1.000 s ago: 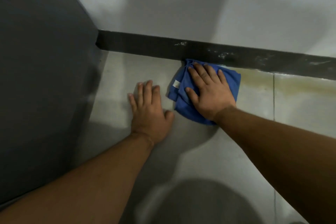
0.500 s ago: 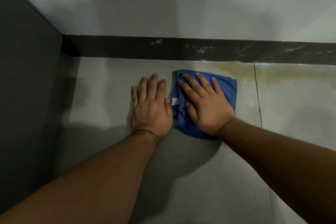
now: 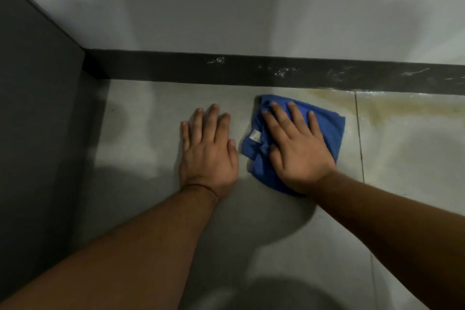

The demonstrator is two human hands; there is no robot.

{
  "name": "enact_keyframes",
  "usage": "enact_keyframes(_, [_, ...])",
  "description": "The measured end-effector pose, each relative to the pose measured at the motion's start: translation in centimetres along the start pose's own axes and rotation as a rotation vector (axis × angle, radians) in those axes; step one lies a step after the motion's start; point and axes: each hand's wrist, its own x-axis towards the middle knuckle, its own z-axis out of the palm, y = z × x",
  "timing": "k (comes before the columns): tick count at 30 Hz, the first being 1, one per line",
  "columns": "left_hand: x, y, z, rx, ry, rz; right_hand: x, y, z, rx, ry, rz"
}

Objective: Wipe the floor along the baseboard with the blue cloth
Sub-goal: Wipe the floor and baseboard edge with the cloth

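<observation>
Head view: right hand flat, pressing blue cloth near baseboard; left hand flat, empty. Yellowish stain rightward unwiped; much left.

Colours at the baseboard corner
Blue cloth with white tag; black baseboard, whitish scuffs; pale grey floor tile, yellow-brown stain; white wall.

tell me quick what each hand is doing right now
Left hand: open, flat on the floor tile, holding nothing.
Right hand: open, pressing the blue cloth down.
</observation>
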Motion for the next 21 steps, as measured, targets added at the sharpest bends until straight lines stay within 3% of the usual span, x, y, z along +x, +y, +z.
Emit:
enact_keyframes(5, [0.0, 0.0, 0.2, 0.006, 0.017, -0.012, 4.5, -0.6, -1.9, -0.016, -0.029, -0.209])
enact_keyframes(7, [0.0, 0.0, 0.2, 0.008, 0.009, -0.006, 4.6, 0.2, -1.9, -0.006, 0.001, -0.17])
enact_keyframes(12, [0.0, 0.0, 0.0, 0.011, -0.004, 0.006, -0.1, 1.2, -0.3, 0.05, 0.07, 0.169])
enact_keyframes(17, [0.0, 0.0, -0.2, 0.029, -0.007, 0.001, -2.7, 0.3, 1.3, 0.014, -0.003, 0.03])
enact_keyframes(21, [0.0, -0.1, 0.1, 0.015, 0.011, 0.01, 0.9, 0.3, 0.6, 0.046, 0.052, 0.085])
